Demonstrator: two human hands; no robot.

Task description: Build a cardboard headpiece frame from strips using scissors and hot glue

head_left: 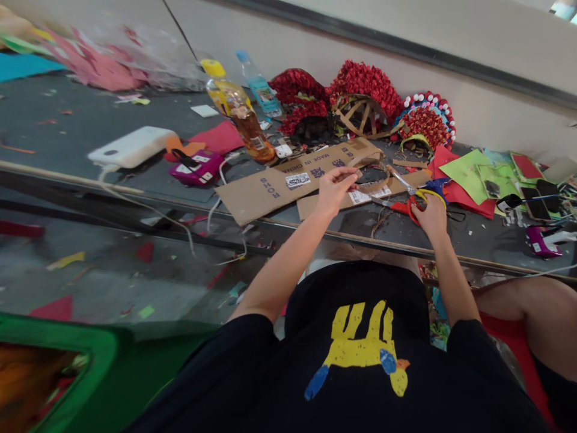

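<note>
My left hand [336,187] is pinched on a curved strip of brown cardboard [376,174] that arcs to the right above the table. My right hand [430,213] is closed through the handles of red and yellow scissors [412,195], whose metal blades point up-left toward the strip. Both hands are over flat cardboard sheets [270,183] printed "MADE IN CHINA", lying on the grey table [90,114].
Behind the cardboard stand a yellow-capped drink bottle [238,111], a water bottle [260,84] and red paper-flower crafts [360,84]. A white power bank [130,146] with cable lies left. Coloured paper sheets [469,174] and phones [536,201] lie right. Another person's knee [536,307] is at right.
</note>
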